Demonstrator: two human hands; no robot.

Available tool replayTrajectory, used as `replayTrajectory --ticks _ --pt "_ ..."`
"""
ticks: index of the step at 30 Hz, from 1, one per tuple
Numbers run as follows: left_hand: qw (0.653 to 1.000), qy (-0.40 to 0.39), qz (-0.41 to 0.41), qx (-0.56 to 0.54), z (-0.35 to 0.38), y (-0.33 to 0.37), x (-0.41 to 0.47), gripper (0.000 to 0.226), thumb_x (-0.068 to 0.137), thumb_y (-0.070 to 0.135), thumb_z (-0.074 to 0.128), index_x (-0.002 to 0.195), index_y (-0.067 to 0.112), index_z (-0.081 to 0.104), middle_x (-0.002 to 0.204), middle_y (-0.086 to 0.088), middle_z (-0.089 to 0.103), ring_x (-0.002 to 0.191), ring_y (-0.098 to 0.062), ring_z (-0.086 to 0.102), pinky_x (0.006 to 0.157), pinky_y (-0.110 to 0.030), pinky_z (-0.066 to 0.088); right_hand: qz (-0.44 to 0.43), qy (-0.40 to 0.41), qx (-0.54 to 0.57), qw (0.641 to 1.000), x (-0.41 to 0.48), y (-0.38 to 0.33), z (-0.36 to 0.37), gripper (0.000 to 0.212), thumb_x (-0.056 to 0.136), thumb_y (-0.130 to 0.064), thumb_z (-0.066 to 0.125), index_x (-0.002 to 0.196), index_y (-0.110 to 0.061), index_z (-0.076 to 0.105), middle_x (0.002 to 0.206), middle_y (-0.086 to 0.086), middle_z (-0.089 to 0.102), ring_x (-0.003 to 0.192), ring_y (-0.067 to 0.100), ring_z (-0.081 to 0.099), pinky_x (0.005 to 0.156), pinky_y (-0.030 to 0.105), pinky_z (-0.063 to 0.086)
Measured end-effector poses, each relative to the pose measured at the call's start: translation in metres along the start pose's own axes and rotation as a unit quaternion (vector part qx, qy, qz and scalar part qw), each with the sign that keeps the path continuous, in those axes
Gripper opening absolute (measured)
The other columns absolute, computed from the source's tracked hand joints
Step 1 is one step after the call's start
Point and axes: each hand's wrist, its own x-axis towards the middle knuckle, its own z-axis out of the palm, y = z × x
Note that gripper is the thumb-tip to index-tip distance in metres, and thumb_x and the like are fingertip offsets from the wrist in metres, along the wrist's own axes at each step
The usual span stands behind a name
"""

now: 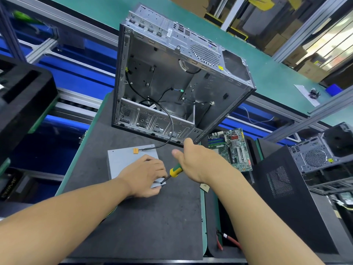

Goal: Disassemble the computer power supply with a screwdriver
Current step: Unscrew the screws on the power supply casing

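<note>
A flat grey power supply box (124,159) lies on the black mat in front of me. My left hand (145,175) rests on its near right corner, fingers curled over the edge. My right hand (198,161) grips a screwdriver (174,171) with a green and yellow handle. Its dark shaft slants down to the left, and the tip touches the box's near right corner beside my left fingers. An orange connector (135,150) on a black cable lies on top of the box.
An empty, open metal computer case (172,83) stands just behind the box; its cable runs to the orange connector. A motherboard (230,148) lies to the right, a black case panel (286,197) further right. Red-handled pliers (227,240) lie at the near right.
</note>
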Motion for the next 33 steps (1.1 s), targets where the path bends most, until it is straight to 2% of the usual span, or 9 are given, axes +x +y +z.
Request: replayTrajectory --ticks 4,8,11,14,17,21,26,30,33 --pt "1.000 0.026 0.000 -0.006 0.000 0.001 -0.001 0.023 0.083 0.049 0.051 0.082 0.029 0.039 0.092 0.015 0.051 0.098 -0.010 0.052 0.094 -0.033 0.038 -0.072 -0.072 0.075 0.992 0.001 0.000 -0.008 0.016 0.096 -0.027 0.052 0.104 -0.019 0.041 0.100 0.000 0.044 0.074 0.017 0.045 0.068 0.034 0.035" --pt "1.000 0.028 -0.001 -0.003 0.000 0.002 -0.001 0.022 0.084 0.048 0.051 0.081 0.029 0.040 0.093 0.015 0.053 0.099 -0.010 0.051 0.095 -0.033 0.039 -0.051 -0.100 0.107 0.988 0.002 0.002 -0.008 0.032 0.086 -0.027 0.063 0.110 -0.025 0.043 0.115 0.001 0.043 0.090 0.022 0.048 0.077 0.034 0.043" --pt "1.000 0.011 -0.002 -0.003 0.000 0.002 -0.001 0.020 0.084 0.050 0.047 0.086 0.030 0.045 0.097 0.016 0.055 0.105 -0.008 0.050 0.098 -0.031 0.035 0.031 0.007 0.013 0.999 0.001 0.000 0.001 0.045 0.095 -0.056 0.042 0.119 -0.018 0.037 0.115 0.007 0.043 0.095 0.034 0.054 0.076 0.041 0.042" --pt "1.000 0.013 -0.006 -0.007 0.001 0.002 -0.001 0.019 0.084 0.050 0.045 0.088 0.032 0.047 0.097 0.016 0.053 0.104 -0.006 0.049 0.098 -0.029 0.032 0.046 0.053 -0.007 0.997 0.002 0.001 0.006 0.038 0.102 -0.048 0.030 0.117 -0.013 0.031 0.106 0.014 0.048 0.087 0.036 0.052 0.070 0.040 0.036" --pt "1.000 0.021 -0.008 -0.015 0.000 0.003 -0.001 0.017 0.083 0.048 0.048 0.085 0.032 0.043 0.095 0.016 0.051 0.101 -0.006 0.049 0.097 -0.029 0.033 -0.024 -0.019 0.081 0.996 0.002 0.003 0.001 0.021 0.101 -0.032 0.043 0.111 -0.018 0.032 0.101 0.007 0.045 0.076 0.023 0.049 0.065 0.035 0.034" --pt "1.000 0.025 -0.010 -0.015 0.001 0.003 -0.002 0.019 0.081 0.048 0.050 0.082 0.032 0.040 0.093 0.016 0.052 0.101 -0.006 0.050 0.095 -0.031 0.037 -0.071 -0.073 0.101 0.990 0.000 0.003 -0.005 0.028 0.089 -0.021 0.057 0.108 -0.028 0.037 0.108 -0.002 0.035 0.075 0.013 0.043 0.067 0.035 0.036" --pt "1.000 0.013 -0.005 -0.019 0.001 0.002 -0.002 0.022 0.083 0.050 0.047 0.094 0.031 0.053 0.102 0.017 0.057 0.106 -0.006 0.052 0.100 -0.031 0.034 0.000 0.023 -0.003 1.000 0.000 0.002 0.004 0.040 0.096 -0.059 0.037 0.102 -0.019 0.034 0.102 0.005 0.041 0.091 0.033 0.053 0.073 0.041 0.042" --pt "0.998 0.040 0.006 -0.039 0.001 0.001 -0.004 0.029 0.086 0.051 0.050 0.105 0.029 0.054 0.118 0.018 0.053 0.109 -0.006 0.051 0.100 -0.029 0.036 -0.026 0.012 0.063 0.998 0.003 0.003 0.003 0.019 0.103 -0.034 0.037 0.098 -0.015 0.037 0.099 0.009 0.051 0.081 0.029 0.048 0.071 0.037 0.038" --pt "0.998 0.064 0.022 -0.019 -0.001 0.003 -0.005 0.020 0.088 0.046 0.052 0.093 0.027 0.053 0.115 0.013 0.053 0.103 -0.010 0.052 0.090 -0.031 0.040 -0.049 -0.027 0.087 0.995 0.002 0.005 -0.001 0.011 0.096 -0.022 0.048 0.103 -0.020 0.039 0.110 0.003 0.042 0.088 0.025 0.043 0.077 0.036 0.038"
